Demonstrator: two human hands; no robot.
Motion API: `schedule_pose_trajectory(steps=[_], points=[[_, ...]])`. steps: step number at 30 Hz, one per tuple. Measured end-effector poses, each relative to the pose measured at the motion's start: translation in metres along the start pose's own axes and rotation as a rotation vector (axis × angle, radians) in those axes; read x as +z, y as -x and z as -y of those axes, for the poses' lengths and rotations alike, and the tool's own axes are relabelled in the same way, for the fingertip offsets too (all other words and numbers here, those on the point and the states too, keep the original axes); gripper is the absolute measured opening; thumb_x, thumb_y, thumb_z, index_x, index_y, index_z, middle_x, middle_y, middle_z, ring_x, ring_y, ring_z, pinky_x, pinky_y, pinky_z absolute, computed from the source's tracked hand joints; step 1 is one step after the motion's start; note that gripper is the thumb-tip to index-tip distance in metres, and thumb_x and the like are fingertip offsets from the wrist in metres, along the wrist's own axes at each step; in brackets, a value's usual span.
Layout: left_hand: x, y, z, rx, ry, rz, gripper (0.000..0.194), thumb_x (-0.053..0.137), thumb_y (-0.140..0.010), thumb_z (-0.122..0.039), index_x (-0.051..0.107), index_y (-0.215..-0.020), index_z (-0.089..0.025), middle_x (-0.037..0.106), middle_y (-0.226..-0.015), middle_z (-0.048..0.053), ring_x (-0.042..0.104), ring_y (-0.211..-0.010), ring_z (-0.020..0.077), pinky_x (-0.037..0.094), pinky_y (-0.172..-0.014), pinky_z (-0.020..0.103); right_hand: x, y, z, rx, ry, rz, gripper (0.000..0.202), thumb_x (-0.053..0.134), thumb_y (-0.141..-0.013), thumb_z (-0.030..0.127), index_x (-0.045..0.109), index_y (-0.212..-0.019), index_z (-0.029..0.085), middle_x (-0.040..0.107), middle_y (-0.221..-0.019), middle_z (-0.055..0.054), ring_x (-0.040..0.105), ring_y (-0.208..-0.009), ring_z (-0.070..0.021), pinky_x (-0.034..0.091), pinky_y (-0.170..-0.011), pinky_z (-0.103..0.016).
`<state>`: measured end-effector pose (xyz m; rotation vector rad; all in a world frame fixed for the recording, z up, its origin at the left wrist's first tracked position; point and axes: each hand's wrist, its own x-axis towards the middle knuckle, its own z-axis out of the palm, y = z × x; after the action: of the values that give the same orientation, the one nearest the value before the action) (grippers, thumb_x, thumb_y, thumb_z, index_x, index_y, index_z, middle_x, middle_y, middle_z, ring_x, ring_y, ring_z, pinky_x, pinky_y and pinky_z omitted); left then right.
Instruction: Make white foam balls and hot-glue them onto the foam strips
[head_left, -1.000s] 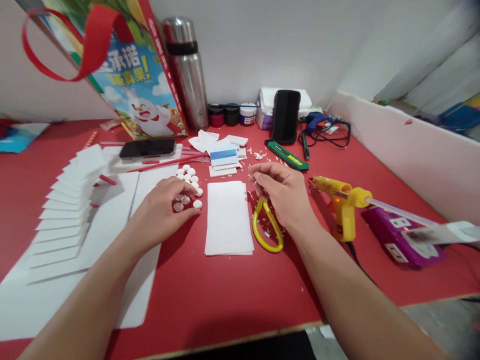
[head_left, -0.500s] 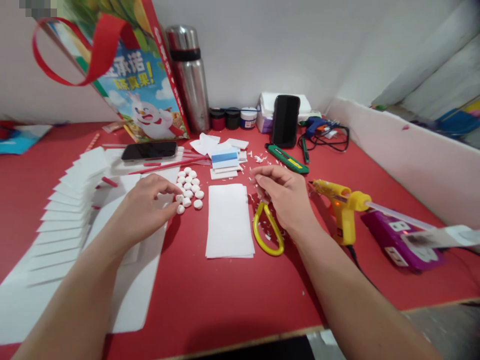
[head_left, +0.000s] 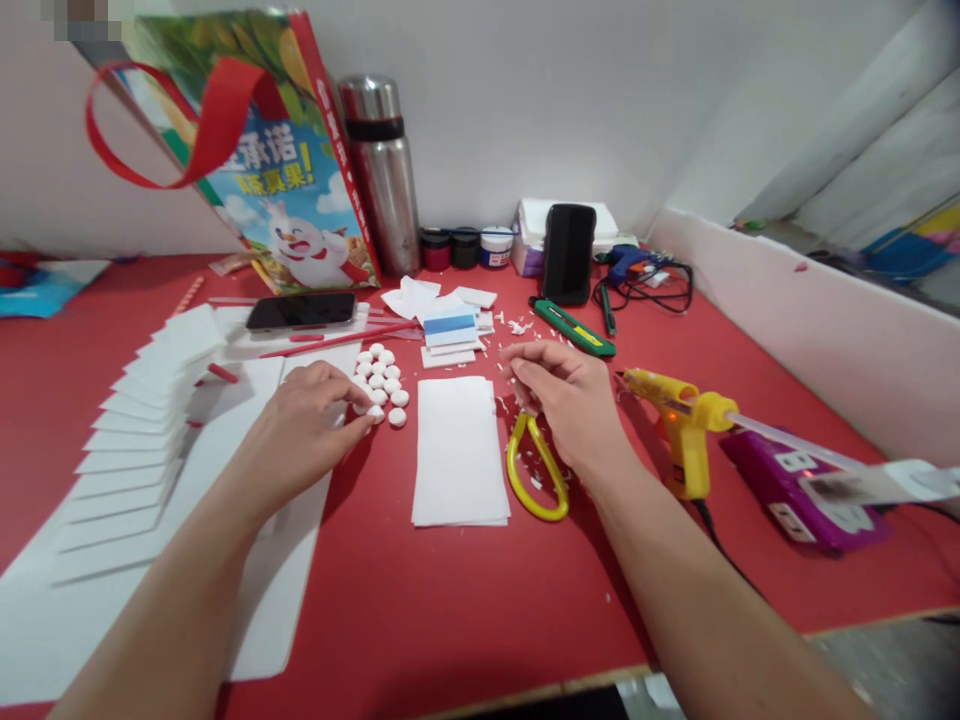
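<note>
Several small white round pieces (head_left: 391, 385) lie in a cluster left of the middle of the red table. My left hand (head_left: 319, 420) rests at the cluster's left edge, thumb and index finger bent and apart around the nearest pieces. My right hand (head_left: 559, 395) hovers over white scraps, its fingertips pinched; whatever is between them is too small to make out. Between my hands lies a stack of white rectangular sheets (head_left: 459, 450). A yellow loop handle (head_left: 559, 480) lies just below my right hand, which hides its upper part.
A yellow glue gun (head_left: 686, 430) stands right of my right forearm, near a purple power strip (head_left: 802, 490). A green cutter (head_left: 574, 326), phone (head_left: 568, 255) and steel flask (head_left: 382, 175) are behind. Fanned white cards (head_left: 124, 455) lie left.
My left hand has moved slightly right over the front-left pieces of the cluster. My right hand has barely moved. The view has shifted a little, so things appear slightly lower.
</note>
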<state>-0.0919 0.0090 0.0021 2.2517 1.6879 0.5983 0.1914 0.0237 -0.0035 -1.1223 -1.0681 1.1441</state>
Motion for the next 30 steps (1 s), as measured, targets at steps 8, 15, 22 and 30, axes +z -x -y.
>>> schedule_pose_trajectory(steps=[8,15,22,30], points=[[0.004,0.003,-0.006,0.032,0.005,0.021,0.015,0.065,-0.088,-0.037,0.064,-0.087,-0.022,0.064,-0.094,0.004,0.057,-0.097,0.0256,0.044,-0.087,0.039,0.0,0.001,0.0,-0.012,0.049,-0.005,0.013,0.068,-0.077,0.021,0.074,-0.088,0.015,0.07,-0.072,0.0,0.047,-0.049,-0.0065,0.032,-0.046,-0.023],[0.007,0.005,-0.015,0.022,0.024,0.021,0.007,0.061,-0.089,-0.029,0.063,-0.088,-0.023,0.067,-0.092,0.004,0.059,-0.094,0.0246,0.045,-0.081,0.035,0.0,0.002,0.002,-0.012,0.06,-0.03,0.01,0.069,-0.076,0.021,0.074,-0.083,0.015,0.061,-0.058,0.004,0.044,-0.047,-0.0067,0.03,-0.045,-0.023],[0.012,0.005,-0.014,0.063,-0.017,0.002,0.01,0.061,-0.087,-0.025,0.062,-0.096,-0.021,0.065,-0.091,0.005,0.059,-0.09,0.0249,0.046,-0.079,0.036,0.0,0.0,0.002,-0.006,0.052,-0.023,0.011,0.069,-0.076,0.021,0.075,-0.084,0.016,0.061,-0.058,0.004,0.044,-0.045,-0.0068,0.03,-0.044,-0.023],[0.01,0.004,-0.009,0.173,-0.013,-0.07,0.011,0.058,-0.092,-0.027,0.066,-0.093,-0.021,0.071,-0.097,0.006,0.061,-0.097,0.0262,0.047,-0.09,0.041,-0.002,0.0,0.001,-0.009,0.054,-0.021,0.011,0.069,-0.077,0.021,0.074,-0.086,0.016,0.065,-0.065,0.003,0.045,-0.048,-0.0068,0.031,-0.045,-0.023]])
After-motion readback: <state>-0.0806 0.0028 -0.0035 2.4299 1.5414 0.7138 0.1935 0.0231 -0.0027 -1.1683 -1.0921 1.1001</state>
